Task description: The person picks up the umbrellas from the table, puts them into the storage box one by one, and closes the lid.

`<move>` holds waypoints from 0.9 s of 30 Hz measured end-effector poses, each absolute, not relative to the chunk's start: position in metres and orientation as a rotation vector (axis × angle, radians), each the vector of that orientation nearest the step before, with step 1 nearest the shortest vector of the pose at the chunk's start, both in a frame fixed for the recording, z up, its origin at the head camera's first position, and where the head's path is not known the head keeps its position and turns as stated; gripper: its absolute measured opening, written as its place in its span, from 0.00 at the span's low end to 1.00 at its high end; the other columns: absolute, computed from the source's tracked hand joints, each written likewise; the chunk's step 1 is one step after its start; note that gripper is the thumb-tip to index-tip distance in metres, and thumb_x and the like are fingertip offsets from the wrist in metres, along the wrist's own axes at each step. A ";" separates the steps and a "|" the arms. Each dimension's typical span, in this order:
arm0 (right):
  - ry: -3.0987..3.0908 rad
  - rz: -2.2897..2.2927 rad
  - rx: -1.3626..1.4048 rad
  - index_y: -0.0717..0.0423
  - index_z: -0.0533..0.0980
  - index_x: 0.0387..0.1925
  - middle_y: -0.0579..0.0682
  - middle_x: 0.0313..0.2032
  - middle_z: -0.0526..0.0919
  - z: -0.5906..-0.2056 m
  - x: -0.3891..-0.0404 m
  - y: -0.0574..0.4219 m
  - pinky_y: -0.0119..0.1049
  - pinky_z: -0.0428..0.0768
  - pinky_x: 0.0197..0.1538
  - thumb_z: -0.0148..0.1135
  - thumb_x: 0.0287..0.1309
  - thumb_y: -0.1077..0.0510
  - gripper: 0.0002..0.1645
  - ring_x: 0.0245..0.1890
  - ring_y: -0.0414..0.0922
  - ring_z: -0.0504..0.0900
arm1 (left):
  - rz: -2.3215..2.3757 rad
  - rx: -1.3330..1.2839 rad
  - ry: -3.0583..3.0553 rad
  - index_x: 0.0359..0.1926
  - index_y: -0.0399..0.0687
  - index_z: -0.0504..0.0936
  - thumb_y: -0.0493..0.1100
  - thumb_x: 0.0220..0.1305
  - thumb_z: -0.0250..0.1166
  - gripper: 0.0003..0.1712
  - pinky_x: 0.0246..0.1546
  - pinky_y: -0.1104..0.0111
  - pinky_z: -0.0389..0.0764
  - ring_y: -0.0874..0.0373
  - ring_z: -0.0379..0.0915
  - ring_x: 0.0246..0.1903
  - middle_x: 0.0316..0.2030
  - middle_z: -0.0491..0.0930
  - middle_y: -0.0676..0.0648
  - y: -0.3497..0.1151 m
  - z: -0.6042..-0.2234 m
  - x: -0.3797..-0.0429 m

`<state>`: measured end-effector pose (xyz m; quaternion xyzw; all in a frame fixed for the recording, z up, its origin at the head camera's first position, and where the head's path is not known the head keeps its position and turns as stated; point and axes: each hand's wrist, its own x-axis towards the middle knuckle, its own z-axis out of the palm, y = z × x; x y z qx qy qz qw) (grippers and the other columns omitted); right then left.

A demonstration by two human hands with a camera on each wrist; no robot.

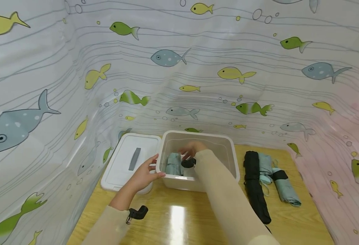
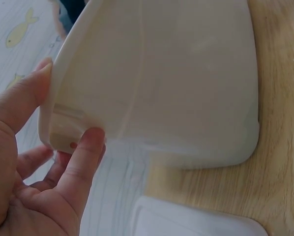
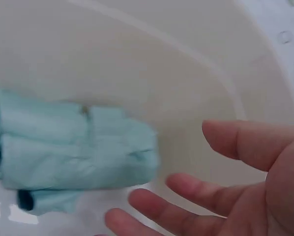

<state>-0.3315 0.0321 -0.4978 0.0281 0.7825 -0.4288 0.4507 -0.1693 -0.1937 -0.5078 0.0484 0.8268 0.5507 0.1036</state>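
A white plastic storage bin point(image 1: 179, 184) stands on the table with its top uncovered. At its left front corner my left hand point(image 1: 142, 177) grips the rim, thumb on one side and fingers on the other; the left wrist view shows this hand point(image 2: 44, 172) close up against the bin wall point(image 2: 186, 83). My right hand point(image 1: 194, 148) reaches down inside the bin. A rolled mint-green fabric bundle point(image 1: 174, 164) lies along the bin's left side. In the right wrist view the right hand point(image 3: 220, 187) has spread fingers, just beside the end of the bundle point(image 3: 78, 147), holding nothing.
Left of the bin lies a white lid point(image 1: 116, 166) with a grey handle point(image 1: 134, 159). To the right are a long black rolled bundle point(image 1: 253, 183) and two mint-green rolled ones, a farther bundle point(image 1: 265, 163) and a nearer bundle point(image 1: 286, 187). A fish-patterned curtain point(image 1: 204, 92) surrounds the wooden table point(image 1: 154, 217).
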 end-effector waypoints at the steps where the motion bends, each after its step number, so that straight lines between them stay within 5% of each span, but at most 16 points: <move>1: 1.896 -1.100 0.069 0.68 0.63 0.71 0.64 0.70 0.65 -0.490 -0.330 0.034 0.49 0.63 0.71 0.49 0.75 0.50 0.32 0.67 0.60 0.69 | 1.622 0.144 2.439 0.79 0.46 0.53 0.47 0.60 0.75 0.54 0.52 0.55 0.81 0.40 0.70 0.63 0.66 0.67 0.36 -0.194 -0.508 -0.169; 6: 1.824 -1.190 0.080 0.64 0.62 0.72 0.66 0.67 0.69 -0.462 -0.326 0.044 0.50 0.63 0.71 0.50 0.76 0.46 0.35 0.68 0.61 0.67 | 1.614 0.141 2.427 0.79 0.47 0.52 0.49 0.60 0.75 0.55 0.53 0.55 0.80 0.39 0.69 0.64 0.67 0.65 0.36 -0.194 -0.509 -0.171; 12: 1.912 -1.248 0.017 0.57 0.72 0.64 0.60 0.56 0.79 -0.427 -0.317 0.059 0.54 0.74 0.62 0.53 0.73 0.43 0.28 0.60 0.60 0.77 | 1.604 0.151 2.429 0.79 0.47 0.51 0.48 0.60 0.74 0.54 0.53 0.55 0.80 0.39 0.68 0.64 0.67 0.65 0.36 -0.193 -0.512 -0.173; 27: 2.057 -1.421 -0.179 0.60 0.68 0.65 0.61 0.56 0.76 -0.377 -0.272 0.097 0.52 0.78 0.58 0.52 0.74 0.45 0.29 0.54 0.57 0.79 | 1.591 0.157 2.442 0.79 0.50 0.52 0.50 0.60 0.75 0.55 0.57 0.50 0.77 0.39 0.67 0.65 0.68 0.64 0.36 -0.195 -0.513 -0.172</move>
